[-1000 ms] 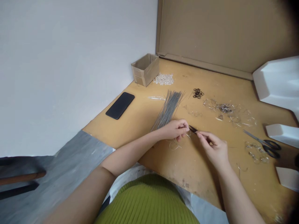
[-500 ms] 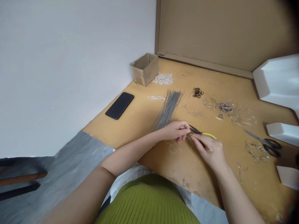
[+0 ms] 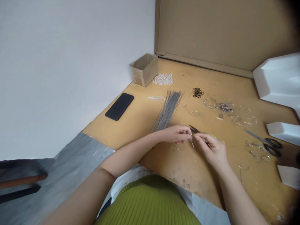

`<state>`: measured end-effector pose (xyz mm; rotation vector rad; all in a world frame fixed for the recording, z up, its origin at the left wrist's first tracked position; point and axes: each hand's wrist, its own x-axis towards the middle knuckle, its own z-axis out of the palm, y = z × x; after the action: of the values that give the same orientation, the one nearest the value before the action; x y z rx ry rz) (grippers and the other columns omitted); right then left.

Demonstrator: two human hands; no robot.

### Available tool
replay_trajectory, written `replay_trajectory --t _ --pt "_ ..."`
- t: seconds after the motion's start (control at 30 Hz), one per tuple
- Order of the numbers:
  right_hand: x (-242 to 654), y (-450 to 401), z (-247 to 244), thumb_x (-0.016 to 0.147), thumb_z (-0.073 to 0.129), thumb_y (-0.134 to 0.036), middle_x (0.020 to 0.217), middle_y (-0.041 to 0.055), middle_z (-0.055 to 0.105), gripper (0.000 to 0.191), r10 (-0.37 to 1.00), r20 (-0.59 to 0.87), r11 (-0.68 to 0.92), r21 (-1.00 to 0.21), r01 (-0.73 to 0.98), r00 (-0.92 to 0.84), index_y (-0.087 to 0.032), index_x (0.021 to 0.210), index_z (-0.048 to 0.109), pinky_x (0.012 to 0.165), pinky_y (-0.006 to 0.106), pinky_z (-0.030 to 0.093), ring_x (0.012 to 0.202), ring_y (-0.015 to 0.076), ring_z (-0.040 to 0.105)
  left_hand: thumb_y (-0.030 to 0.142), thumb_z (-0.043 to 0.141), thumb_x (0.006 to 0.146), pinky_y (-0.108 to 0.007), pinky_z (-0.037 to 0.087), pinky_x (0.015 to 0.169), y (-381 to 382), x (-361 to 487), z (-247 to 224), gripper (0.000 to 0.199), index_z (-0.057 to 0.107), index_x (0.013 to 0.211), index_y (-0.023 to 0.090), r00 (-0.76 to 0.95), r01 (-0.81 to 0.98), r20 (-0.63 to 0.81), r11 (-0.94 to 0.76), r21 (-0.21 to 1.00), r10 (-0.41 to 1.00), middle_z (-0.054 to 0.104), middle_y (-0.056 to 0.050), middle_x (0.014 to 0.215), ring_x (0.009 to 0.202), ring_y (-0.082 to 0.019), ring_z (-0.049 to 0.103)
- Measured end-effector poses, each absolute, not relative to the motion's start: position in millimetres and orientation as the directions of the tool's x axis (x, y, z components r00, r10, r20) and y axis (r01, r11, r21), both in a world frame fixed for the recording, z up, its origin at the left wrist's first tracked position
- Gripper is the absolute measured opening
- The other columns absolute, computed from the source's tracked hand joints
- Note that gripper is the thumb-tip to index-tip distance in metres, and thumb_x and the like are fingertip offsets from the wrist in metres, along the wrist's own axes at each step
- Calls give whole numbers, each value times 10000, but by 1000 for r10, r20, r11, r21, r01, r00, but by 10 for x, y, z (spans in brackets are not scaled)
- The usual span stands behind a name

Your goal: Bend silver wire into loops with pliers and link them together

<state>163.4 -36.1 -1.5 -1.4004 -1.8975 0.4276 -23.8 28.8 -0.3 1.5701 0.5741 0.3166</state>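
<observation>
My left hand [image 3: 180, 134] is closed on a thin wire [image 3: 193, 144], which curves down below its fingertips. My right hand [image 3: 212, 148] is closed in a pinch close to the left fingertips; what it grips is too small to make out. Behind my right hand lie pliers [image 3: 194, 129] with dark jaws and a yellow handle, mostly hidden. A bundle of grey wires [image 3: 167, 109] lies on the table beyond my left wrist. Faint thin wire loops [image 3: 174, 149] rest on the table below my left hand.
On the table [image 3: 140, 118] are a black phone [image 3: 119, 106], a cardboard box [image 3: 144, 70], clear beads [image 3: 163, 78], black rings [image 3: 197, 92], tangled wire [image 3: 226, 107], scissors [image 3: 269, 145] and wire rings with beads [image 3: 257, 152]. White foam pieces [image 3: 281, 79] stand at the right.
My hands have come closer together, the fingertips now nearly touching. The curved wire between them has shifted and shows below the left fingertips.
</observation>
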Motion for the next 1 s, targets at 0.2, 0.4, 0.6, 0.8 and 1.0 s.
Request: replay_trajectory --t 0.2,0.4,0.6,0.8,1.0 --pt "1635 -380 9 829 560 -229 720 10 712 102 876 448 422 -527 738 -181 -197 837 656 512 195 443 516 97 604 208 498 816 -175 394 528 310 -238 -7 88 490 887 156 852 160 -153 30 987 501 492 49 685 530 -39 463" --pt "1628 -382 11 824 564 -230 681 2 692 95 859 482 426 -490 760 -171 -201 826 655 515 200 430 500 96 584 289 496 831 -205 414 571 319 -249 -45 137 485 873 159 869 112 -113 30 993 482 500 36 718 562 -52 475" --pt "1595 -348 -19 826 557 -318 549 -20 601 138 975 211 218 -808 548 -77 -195 799 612 503 223 448 481 113 552 284 480 836 -191 403 554 318 -236 -66 140 480 879 151 848 174 -119 -58 983 517 509 18 733 578 -60 477" --pt "1594 -325 -65 779 618 -341 537 -20 603 157 987 145 157 -872 463 -61 -185 778 638 481 223 440 473 111 540 286 475 842 -190 402 550 307 -233 -57 139 481 858 147 844 207 -130 -92 974 521 510 28 693 563 -65 496" --pt "1596 -351 -103 794 602 -335 585 -5 635 152 977 210 154 -828 540 43 -187 783 634 529 239 457 521 124 572 240 421 869 -186 414 570 301 -211 -15 111 477 871 144 824 191 -132 -50 980 552 524 36 656 556 -60 525"
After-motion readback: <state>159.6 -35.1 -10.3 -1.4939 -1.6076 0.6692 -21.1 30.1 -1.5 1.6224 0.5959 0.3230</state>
